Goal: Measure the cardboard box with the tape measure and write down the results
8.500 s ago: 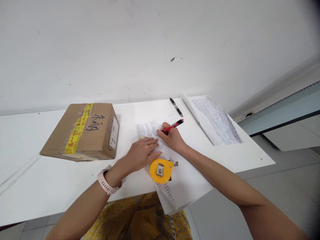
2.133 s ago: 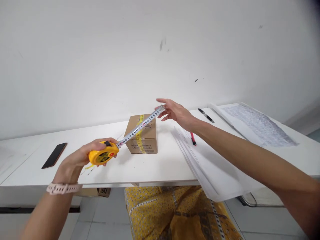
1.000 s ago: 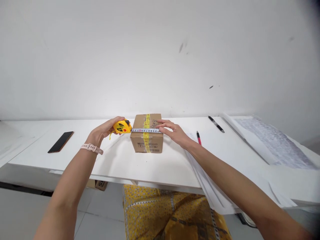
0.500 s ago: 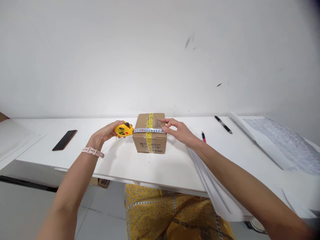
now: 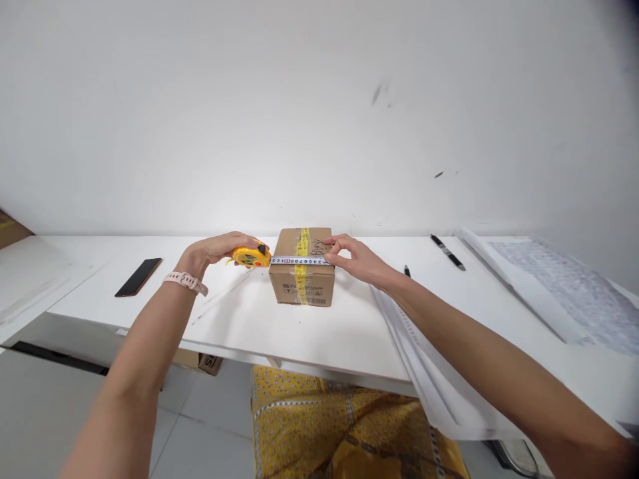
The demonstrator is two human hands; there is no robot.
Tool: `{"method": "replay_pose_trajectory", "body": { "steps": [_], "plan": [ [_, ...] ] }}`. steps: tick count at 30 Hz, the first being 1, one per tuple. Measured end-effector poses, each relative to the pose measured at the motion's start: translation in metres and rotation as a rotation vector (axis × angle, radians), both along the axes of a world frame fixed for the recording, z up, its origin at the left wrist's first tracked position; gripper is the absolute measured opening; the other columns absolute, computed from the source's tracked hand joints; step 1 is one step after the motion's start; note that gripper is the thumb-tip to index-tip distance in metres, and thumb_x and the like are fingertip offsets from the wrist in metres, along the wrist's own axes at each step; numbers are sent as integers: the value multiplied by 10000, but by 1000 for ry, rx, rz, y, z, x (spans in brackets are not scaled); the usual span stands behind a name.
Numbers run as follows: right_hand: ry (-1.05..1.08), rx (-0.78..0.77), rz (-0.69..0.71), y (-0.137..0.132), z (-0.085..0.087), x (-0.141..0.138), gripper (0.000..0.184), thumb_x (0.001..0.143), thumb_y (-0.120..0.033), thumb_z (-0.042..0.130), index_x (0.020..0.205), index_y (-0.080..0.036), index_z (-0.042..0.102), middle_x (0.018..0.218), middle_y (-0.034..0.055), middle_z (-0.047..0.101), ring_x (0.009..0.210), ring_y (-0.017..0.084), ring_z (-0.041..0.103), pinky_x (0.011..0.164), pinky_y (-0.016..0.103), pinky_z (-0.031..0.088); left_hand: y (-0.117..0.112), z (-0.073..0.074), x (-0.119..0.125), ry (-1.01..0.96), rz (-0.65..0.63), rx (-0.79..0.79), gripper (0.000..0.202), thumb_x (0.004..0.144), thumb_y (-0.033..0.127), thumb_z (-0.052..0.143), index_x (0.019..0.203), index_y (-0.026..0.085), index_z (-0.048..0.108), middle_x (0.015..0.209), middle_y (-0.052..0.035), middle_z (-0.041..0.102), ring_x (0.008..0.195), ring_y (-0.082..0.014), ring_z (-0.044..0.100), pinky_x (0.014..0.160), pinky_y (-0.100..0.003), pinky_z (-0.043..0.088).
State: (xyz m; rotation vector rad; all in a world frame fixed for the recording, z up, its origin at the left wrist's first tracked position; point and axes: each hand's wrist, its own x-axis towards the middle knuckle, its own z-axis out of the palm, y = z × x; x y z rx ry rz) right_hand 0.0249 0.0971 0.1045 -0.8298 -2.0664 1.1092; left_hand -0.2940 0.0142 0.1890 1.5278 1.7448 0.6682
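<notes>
Lowered out of the air since the frame of about two seconds ago, the blade (image 5: 298,261) is now laid flat across the top of the box (image 5: 287,278), with less of it drawn out, and the case (image 5: 249,257) is brought in close at the left side of the box. The case is clasped by the left hand (image 5: 219,249), with the fingers clamped around it, and is held about level with the top of the box, seemingly so that the blade is kept straight instead of being bent over the edge. At the right edge of the box, the end of the blade is pinned by the right hand (image 5: 357,261): thumb and forefinger are brought together on it, presumably so that it is not pulled back, while another fingertip is rested on the box farther back. Whether the very tip is hooked over the edge cannot be told, since it is covered by the fingers. The blade is run crosswise over the yellow strip (image 5: 301,289), with its numbers turned up, probably so that they can be read. Well left of the box, the phone (image 5: 139,277) is left lying; to its right, the papers (image 5: 439,386) are spread, and beyond them the black pen (image 5: 448,252) is set down.
</notes>
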Motion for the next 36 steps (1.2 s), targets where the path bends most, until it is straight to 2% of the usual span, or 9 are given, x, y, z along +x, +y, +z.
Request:
{"method": "replay_pose_trajectory", "body": {
  "steps": [6, 13, 18, 22, 25, 27, 30, 33, 36],
  "plan": [
    [-25, -16, -6, -2, 3, -1, 195, 831, -384, 622, 711, -232, 604, 1378, 27, 560, 1293, 280, 480, 1048, 540, 340, 4, -1, -7, -6, -15, -39, 381, 656, 384, 640, 960, 195, 774, 875, -77, 755, 747, -238, 655, 568, -269, 466],
    [-22, -35, -3, -1, 3, 0, 194, 826, -388, 629, 710, -234, 605, 1383, 29, 556, 1298, 286, 479, 1050, 542, 338, 1, 2, 4, -27, -93, -70, 326, 657, 425, 671, 887, 229, 793, 811, -88, 754, 668, -248, 661, 501, -281, 458],
    [-32, 6, -18, 0, 2, -2, 188, 826, -391, 614, 718, -238, 605, 1364, 26, 576, 1279, 292, 484, 1047, 562, 332, -3, 9, 12, 3, -117, -86, 339, 696, 442, 642, 918, 236, 794, 887, -85, 760, 745, -262, 672, 578, -299, 488],
    [-64, 212, 6, -5, 26, 10, 180, 844, -376, 591, 720, -246, 590, 1244, 24, 652, 1289, 318, 451, 1078, 608, 247, -29, 26, 29, 50, -214, -119, 374, 694, 416, 675, 1029, 283, 776, 1079, -64, 741, 959, -308, 652, 706, -315, 496],
    [-41, 390, 122, -17, 58, 25, 174, 865, -396, 599, 752, -264, 608, 1236, 3, 653, 1318, 326, 425, 1116, 582, 187, -68, 29, 54, -19, -344, -176, 456, 675, 389, 719, 1120, 293, 740, 1027, -74, 728, 926, -315, 642, 743, -353, 497],
    [-43, 448, 200, -26, 75, 32, 184, 860, -423, 620, 753, -274, 628, 1209, -1, 663, 1329, 342, 415, 1133, 576, 156, -96, 18, 72, -156, -396, -199, 470, 723, 405, 690, 1179, 291, 692, 1022, -82, 705, 913, -294, 632, 749, -361, 500],
    [-63, 437, 276, -38, 85, 33, 213, 856, -471, 627, 761, -282, 656, 1177, 5, 679, 1320, 355, 423, 1140, 589, 162, -130, -12, 95, -425, -306, -204, 484, 724, 451, 679, 1178, 282, 664, 1000, -82, 677, 827, -254, 631, 696, -354, 519],
    [-7, 356, 304, -41, 77, 29, 230, 892, -504, 583, 868, -300, 686, 1190, 11, 678, 1297, 329, 460, 1125, 563, 257, -150, -43, 106, -672, -142, -176, 499, 662, 495, 706, 1098, 255, 675, 912, -74, 661, 641, -200, 616, 544, -316, 521],
    [90, 240, 222, -34, 56, 29, 296, 929, -537, 521, 1105, -340, 655, 1314, 8, 618, 1303, 300, 474, 1098, 518, 351, -157, -63, 106, -772, 44, -79, 511, 623, 524, 723, 1058, 264, 655, 915, -69, 652, 578, -193, 620, 420, -286, 495]
  ]
}}
